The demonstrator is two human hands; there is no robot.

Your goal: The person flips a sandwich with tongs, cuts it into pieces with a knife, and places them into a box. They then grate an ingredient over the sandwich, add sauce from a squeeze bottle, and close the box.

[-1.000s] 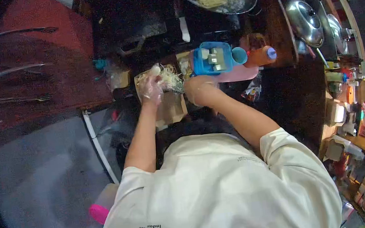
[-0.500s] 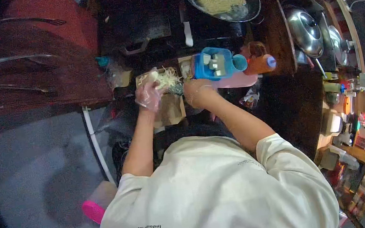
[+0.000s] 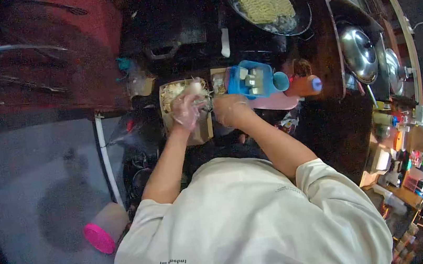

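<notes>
My left hand point(image 3: 187, 108), in a clear plastic glove, is closed over a small pale piece at the right side of a brown paper box point(image 3: 204, 132). Pale shreds point(image 3: 170, 91) lie in the upper part of that box. Beside its right edge is my right hand point(image 3: 230, 110), gloved as well, with the fingers curled round something dark that I cannot make out. Just above the right hand stands a blue container point(image 3: 238, 87) holding white blocks point(image 3: 254, 80).
A pan point(image 3: 305, 19) with a noodle block point(image 3: 266, 7) in water sits at the top. Right of the blue container are a blue cup point(image 3: 280, 81), an orange bottle point(image 3: 301, 87) and a pink board point(image 3: 277, 103). A white-handled knife point(image 3: 225, 43) lies above.
My left hand has moved right across the box, toward my right hand, with the pale piece. The right hand has stayed beside the box. The whole view has shifted slightly.
</notes>
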